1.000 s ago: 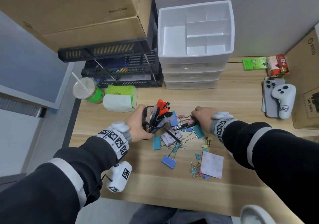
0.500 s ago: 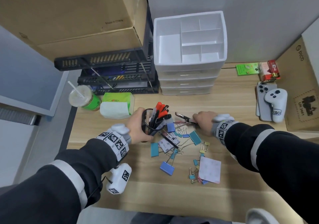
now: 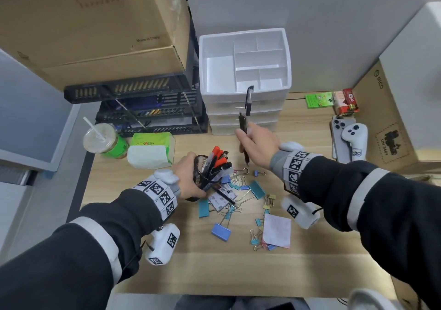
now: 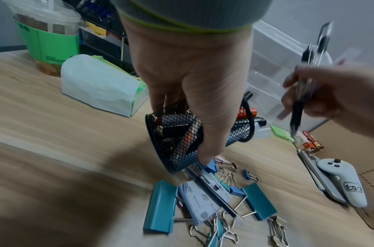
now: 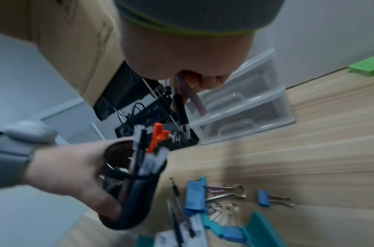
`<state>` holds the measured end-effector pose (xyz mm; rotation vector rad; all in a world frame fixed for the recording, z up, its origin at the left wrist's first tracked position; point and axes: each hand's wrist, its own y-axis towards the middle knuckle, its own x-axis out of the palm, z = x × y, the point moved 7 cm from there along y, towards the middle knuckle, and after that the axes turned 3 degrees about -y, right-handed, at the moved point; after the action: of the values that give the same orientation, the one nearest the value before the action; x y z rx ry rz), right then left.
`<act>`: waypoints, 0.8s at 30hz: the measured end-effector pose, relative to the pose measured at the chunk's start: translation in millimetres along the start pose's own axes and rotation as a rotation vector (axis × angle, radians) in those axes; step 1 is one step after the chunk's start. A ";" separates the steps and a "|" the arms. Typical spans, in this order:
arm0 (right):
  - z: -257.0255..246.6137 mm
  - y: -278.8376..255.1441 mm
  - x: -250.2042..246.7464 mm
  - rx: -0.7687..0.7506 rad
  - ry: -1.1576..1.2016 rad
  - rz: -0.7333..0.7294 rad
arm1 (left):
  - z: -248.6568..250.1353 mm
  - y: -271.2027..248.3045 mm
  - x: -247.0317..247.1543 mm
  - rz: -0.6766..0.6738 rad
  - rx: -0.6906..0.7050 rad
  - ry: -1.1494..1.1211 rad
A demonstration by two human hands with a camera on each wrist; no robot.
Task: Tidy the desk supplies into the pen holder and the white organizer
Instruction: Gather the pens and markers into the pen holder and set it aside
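Observation:
My left hand [image 3: 191, 180] grips the black mesh pen holder [image 3: 205, 178], tilted to the right and stuffed with black and red pens [image 3: 218, 158]. My right hand [image 3: 255, 145] is raised above the desk and holds a bunch of pens [image 3: 247, 109] upright, right of and above the holder [image 5: 131, 187]. Binder clips [image 3: 241, 197], blue, teal and metal, lie scattered on the desk beside a loose black pen [image 3: 223, 194] and label sheets [image 3: 222, 200]. A pad of sticky notes [image 3: 276, 231] lies at the front right. The white organizer [image 3: 245, 61] stands at the back, its top tray showing nothing inside.
A green-sleeved drink cup [image 3: 105, 140] and a tissue pack [image 3: 150, 152] sit left of the holder. Black trays [image 3: 148, 116] stack under a cardboard box [image 3: 90, 23]. A phone with a white controller [image 3: 350, 140] and small boxes [image 3: 334, 99] lie at the right.
My right hand has lifted off the desk with the pens and turned them upright. The left hand still holds the pen holder in place. The camera view shifted downward.

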<state>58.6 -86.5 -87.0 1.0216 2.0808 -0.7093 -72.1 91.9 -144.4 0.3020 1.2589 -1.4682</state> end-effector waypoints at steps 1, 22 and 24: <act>-7.3 0.3 -1.3 0.000 0.061 0.017 | 0.5 -0.5 0.9 -0.004 0.003 0.001; -30.0 -19.7 62.4 0.035 0.562 -0.175 | 10.0 -10.4 12.6 0.060 0.053 -0.145; -34.9 -20.6 59.3 0.017 0.570 -0.174 | 8.2 -11.3 11.1 0.064 0.053 -0.159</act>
<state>3.2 -46.3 -108.8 1.1586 2.6820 -0.5610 -81.7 76.9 -143.7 0.2536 1.0755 -1.4434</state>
